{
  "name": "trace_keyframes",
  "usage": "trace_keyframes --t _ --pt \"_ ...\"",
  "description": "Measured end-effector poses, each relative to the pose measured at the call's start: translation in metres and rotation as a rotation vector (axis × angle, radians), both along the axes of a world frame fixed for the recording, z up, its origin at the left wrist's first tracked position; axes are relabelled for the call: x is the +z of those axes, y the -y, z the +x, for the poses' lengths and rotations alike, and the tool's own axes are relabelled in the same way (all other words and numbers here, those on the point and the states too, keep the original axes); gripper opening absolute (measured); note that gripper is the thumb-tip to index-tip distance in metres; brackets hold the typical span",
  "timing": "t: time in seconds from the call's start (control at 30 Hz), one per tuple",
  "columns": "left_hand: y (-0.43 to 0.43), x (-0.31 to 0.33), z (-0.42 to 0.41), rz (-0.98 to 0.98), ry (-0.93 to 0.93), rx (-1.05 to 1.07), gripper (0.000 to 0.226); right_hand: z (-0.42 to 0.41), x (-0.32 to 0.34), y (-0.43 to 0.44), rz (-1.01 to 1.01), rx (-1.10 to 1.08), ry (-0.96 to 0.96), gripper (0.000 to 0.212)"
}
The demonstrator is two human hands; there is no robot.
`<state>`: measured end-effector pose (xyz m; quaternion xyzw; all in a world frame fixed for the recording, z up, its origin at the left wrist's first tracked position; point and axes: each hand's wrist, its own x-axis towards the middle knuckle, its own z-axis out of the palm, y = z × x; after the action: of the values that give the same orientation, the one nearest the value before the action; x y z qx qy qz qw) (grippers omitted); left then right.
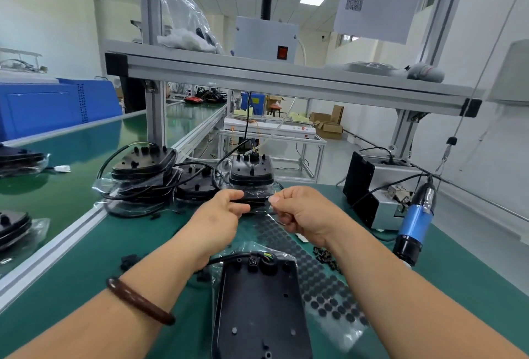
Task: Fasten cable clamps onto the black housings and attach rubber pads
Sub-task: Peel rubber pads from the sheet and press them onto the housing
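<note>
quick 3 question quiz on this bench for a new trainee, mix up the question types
1. True or false: the blue screwdriver is on the person's left.
2. Where is the sheet of rubber pads? A) beside the near housing, on its right; B) on the upper shelf; C) under the stacked housings.
3. Fill in: the brown bracelet is on the ___ wrist.

Key: 1 false, it is on the right; 2 A; 3 left.
</note>
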<state>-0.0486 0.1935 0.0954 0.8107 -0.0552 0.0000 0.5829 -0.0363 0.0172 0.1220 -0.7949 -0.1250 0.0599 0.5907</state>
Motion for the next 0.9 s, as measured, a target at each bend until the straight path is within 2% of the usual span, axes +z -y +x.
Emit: trace_keyframes --t 0.13,0.47,0.57,0.63,0.7,0.9 --pt "0.001 -0.004 -0.025 0.06 0.088 -0.007 0.062 -0.023 -0.002 0.009 -0.096 -0.017 -0.004 0.038" --pt "0.01 -0.015 -0.088 0.313 0.315 -0.08 0.049 -0.08 -0.043 0.03 -0.237 -0.013 -0.108 0.02" --pt "0.014 -0.022 -0.099 0.394 0.382 -0.1 0.05 -0.086 -0.046 0.033 -0.245 -0.037 -0.128 0.027" --pt "0.017 -0.027 -0.103 0.443 0.424 -0.098 0.051 -0.09 -0.045 0.032 -0.231 -0.023 -0.112 0.024" --pt "0.018 -0.031 -0.106 0.464 0.46 -0.083 0.051 -0.093 -0.045 0.03 -0.225 -0.017 -0.102 0.018" --pt "0.02 -0.036 -0.111 0.447 0.467 -0.056 0.041 -0.09 -0.048 0.026 -0.243 -0.076 -0.114 0.028"
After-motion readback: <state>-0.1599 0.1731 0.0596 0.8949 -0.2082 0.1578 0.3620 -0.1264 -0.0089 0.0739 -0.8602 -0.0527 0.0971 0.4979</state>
